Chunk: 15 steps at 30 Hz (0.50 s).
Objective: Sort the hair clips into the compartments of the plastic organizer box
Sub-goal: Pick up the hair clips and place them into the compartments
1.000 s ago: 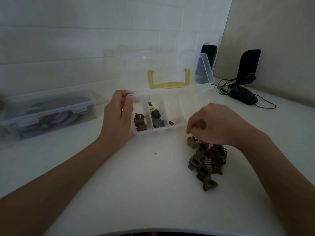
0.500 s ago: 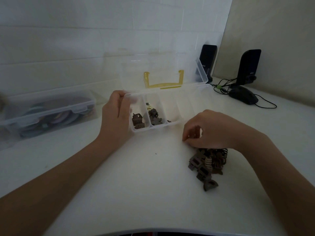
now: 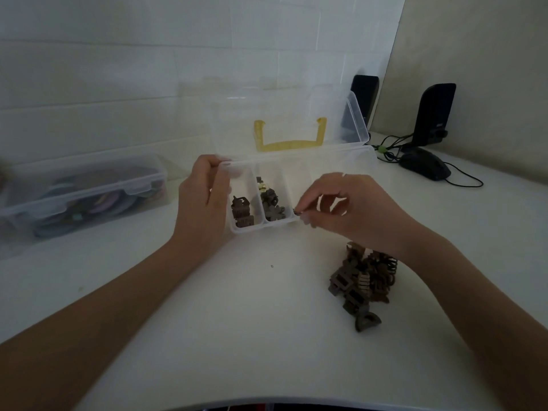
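My left hand [image 3: 204, 203] grips the organizer box [image 3: 296, 161] wall; right-hand fingers [image 3: 305, 216] pinch a small clip [image 3: 296, 211] over the third compartment, release judged next.

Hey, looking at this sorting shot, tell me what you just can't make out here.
Head view only:
- What the right hand pinches at the organizer box: only a dark tip shows past its fingers.
- The box's right-hand compartments: the right hand covers them.
- Individual clips in the pile of hair clips: dim, tangled, partly under the wrist.
- Contents of the closed container: blurred through its cloudy lid.
- The left hand fingertips: curled over the box's corner.
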Available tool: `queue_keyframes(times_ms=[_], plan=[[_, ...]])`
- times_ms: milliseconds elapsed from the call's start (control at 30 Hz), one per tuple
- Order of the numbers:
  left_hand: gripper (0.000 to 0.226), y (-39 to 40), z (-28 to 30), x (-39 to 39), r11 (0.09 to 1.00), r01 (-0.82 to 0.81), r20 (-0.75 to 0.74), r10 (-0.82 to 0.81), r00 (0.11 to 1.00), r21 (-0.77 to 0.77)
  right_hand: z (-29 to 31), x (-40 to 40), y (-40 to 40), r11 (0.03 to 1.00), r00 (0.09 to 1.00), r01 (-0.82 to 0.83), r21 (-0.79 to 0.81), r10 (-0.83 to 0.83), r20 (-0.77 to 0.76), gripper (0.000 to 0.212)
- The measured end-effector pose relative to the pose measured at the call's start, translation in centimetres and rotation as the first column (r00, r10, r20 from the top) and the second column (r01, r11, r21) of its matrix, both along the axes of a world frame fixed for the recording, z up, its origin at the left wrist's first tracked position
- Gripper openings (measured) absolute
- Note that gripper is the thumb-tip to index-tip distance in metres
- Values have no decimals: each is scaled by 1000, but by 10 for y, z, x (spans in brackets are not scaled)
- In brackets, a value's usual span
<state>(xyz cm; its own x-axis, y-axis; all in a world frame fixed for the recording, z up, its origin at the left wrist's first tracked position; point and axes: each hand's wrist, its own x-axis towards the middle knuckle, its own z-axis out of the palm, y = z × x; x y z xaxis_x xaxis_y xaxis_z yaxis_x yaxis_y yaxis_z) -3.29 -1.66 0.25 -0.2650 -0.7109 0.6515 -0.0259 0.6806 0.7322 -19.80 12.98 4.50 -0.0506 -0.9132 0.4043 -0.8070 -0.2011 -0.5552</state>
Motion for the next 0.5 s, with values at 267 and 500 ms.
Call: queue_keyframes(times_ms=[267, 500], plan=[[15, 3, -1, 0, 999, 14, 14, -13, 1000, -43, -8, 15, -6, 968, 991, 6, -252, 28, 131, 21], [14, 1, -1, -2, 996, 41, -23, -39, 999, 78, -9, 15, -5, 968, 999, 23, -250, -33, -35, 28]])
